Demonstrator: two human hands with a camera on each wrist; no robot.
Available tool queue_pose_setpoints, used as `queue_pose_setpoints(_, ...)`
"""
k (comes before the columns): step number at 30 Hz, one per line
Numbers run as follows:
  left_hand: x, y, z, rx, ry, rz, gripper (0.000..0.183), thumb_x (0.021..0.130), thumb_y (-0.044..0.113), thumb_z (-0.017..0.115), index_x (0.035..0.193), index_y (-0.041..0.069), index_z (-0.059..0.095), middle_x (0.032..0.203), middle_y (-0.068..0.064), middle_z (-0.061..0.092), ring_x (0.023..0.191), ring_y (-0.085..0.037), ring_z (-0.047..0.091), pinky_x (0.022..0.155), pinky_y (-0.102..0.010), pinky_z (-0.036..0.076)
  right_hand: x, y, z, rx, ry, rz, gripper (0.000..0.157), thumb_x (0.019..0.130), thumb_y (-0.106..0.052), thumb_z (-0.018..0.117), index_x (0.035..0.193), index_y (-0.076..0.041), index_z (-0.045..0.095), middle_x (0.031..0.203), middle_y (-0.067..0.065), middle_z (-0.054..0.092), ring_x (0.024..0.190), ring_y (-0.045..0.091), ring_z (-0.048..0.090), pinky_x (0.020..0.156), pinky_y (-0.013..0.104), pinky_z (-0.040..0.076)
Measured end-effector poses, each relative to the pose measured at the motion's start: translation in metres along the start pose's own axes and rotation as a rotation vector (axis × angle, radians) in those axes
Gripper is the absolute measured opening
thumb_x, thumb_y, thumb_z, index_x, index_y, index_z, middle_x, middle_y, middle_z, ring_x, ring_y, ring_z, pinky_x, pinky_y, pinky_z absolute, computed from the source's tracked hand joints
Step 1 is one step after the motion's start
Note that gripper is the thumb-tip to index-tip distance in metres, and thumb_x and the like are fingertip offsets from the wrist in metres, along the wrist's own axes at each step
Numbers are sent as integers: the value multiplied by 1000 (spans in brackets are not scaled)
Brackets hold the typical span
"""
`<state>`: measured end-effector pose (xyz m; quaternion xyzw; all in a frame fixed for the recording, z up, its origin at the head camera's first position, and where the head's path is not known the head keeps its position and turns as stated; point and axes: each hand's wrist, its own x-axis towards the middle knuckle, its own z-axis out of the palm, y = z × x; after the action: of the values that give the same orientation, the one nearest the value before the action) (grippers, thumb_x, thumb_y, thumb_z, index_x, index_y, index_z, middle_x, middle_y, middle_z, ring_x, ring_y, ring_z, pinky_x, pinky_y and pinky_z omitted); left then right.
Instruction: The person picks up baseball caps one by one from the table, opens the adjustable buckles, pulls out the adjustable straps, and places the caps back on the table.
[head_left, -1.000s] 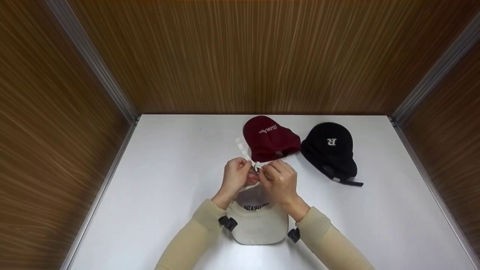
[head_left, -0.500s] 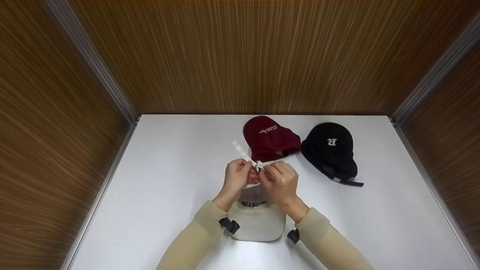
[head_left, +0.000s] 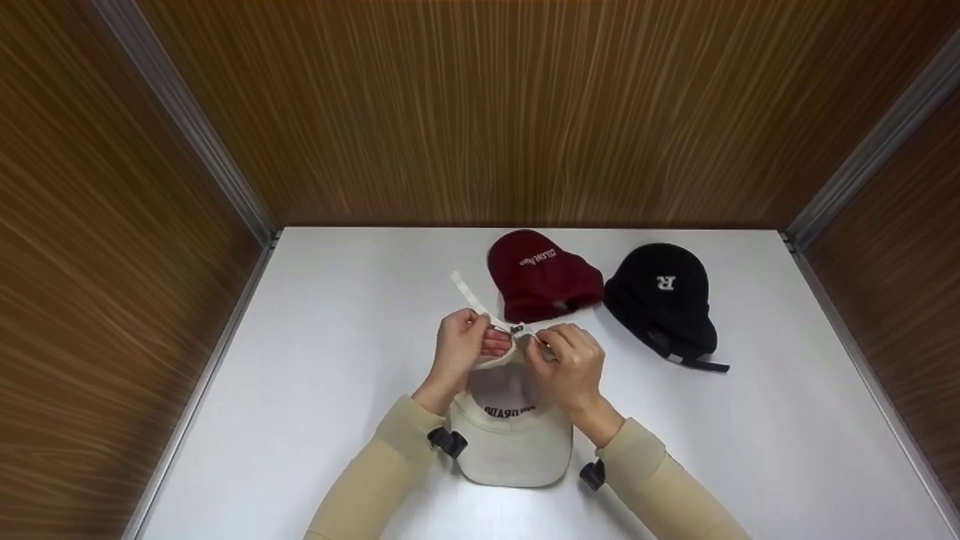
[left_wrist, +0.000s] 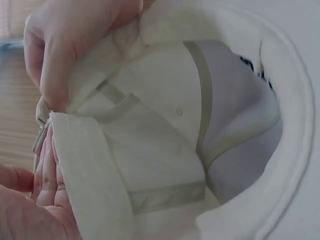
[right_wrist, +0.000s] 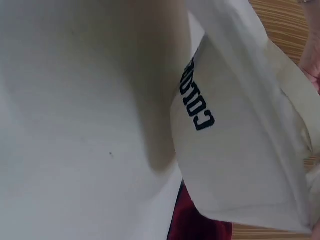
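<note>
A cream baseball cap [head_left: 514,457] with dark lettering is held between both hands, brim toward the person. Its back strap [head_left: 469,292] sticks out beyond the left hand [head_left: 457,345], whose thumb and forefinger pinch it. The small metal buckle [head_left: 517,328] sits between the hands. On the other side, the right hand [head_left: 570,367] pinches the cap's back edge near the buckle. The left wrist view looks into the cap's lining [left_wrist: 160,150], with the buckle [left_wrist: 39,137] beside the fingers. In the right wrist view the cap's crown [right_wrist: 235,155] hides most of the hands.
Just past the hands lies a dark red cap [head_left: 544,281] on the white table [head_left: 337,337]. To its right is a black cap [head_left: 664,296] with a white letter and a loose strap end. Wood-grain panels [head_left: 480,112] enclose the back and sides.
The hands have drawn slightly apart, the left one moving left. The strap's free end has swung left, and the buckle shows more plainly between the hands.
</note>
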<state>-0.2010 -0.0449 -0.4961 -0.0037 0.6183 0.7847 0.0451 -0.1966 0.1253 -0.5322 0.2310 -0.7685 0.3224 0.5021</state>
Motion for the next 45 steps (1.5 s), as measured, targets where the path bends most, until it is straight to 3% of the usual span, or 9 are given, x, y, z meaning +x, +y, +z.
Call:
queue_pose_setpoints(5,3,1,-7,57,-2,-9,21,98,1,46,79,-1,54,67,-17,68,55,-17,67,51,-27,55,-2,5,-2,5,-57,-21,6,76,-7,75,74,-8,70,72,1,64,60,19,59,53,36,47)
queue_pose_setpoints(9,3,-1,-10,142,-22,-16,21,100,6,50,80,-1,56,69,-16,68,56,-17,67,51,-25,54,-3,8,-5,15,-89,14,6,75,-7,77,75,-7,70,74,3,65,63,23,61,56,39,49)
queue_pose_setpoints(14,3,-3,-13,273,-70,15,22,101,12,52,89,-5,60,78,-20,70,68,-31,70,58,-31,55,-2,10,-8,33,-138,64,7,77,-6,77,77,-6,70,75,4,65,65,23,62,58,40,50)
queue_pose_setpoints(18,0,-4,-17,363,-150,84,23,101,13,56,101,-8,64,88,-22,70,82,-40,69,69,-40,57,-2,12,-10,52,-179,87,8,77,-4,77,77,-6,69,76,3,64,66,20,62,58,37,51)
queue_pose_setpoints(26,-8,-9,-27,612,-288,247,24,93,17,69,111,2,67,100,-6,69,90,-21,65,80,-33,53,-1,19,-13,97,-260,123,14,76,-3,80,79,-9,68,77,0,65,64,15,64,55,31,52)
queue_pose_setpoints(30,-10,-14,-29,680,-336,288,24,89,16,72,110,4,69,101,-3,70,89,-17,66,79,-34,53,-1,21,-15,111,-310,115,17,77,-5,82,85,-9,69,79,1,68,64,13,64,54,29,52)
queue_pose_setpoints(37,-12,-20,-26,722,-343,328,16,88,11,73,103,6,73,97,0,70,88,-17,66,79,-35,53,2,24,-19,131,-442,118,33,76,1,80,106,-10,73,88,5,69,65,17,63,56,32,52)
queue_pose_setpoints(45,-15,-23,-18,783,-329,362,10,89,9,72,99,7,74,96,-2,69,88,-14,65,81,-44,54,4,24,-18,75,-490,39,20,78,-7,82,94,-16,77,89,-2,64,67,14,62,56,33,51)
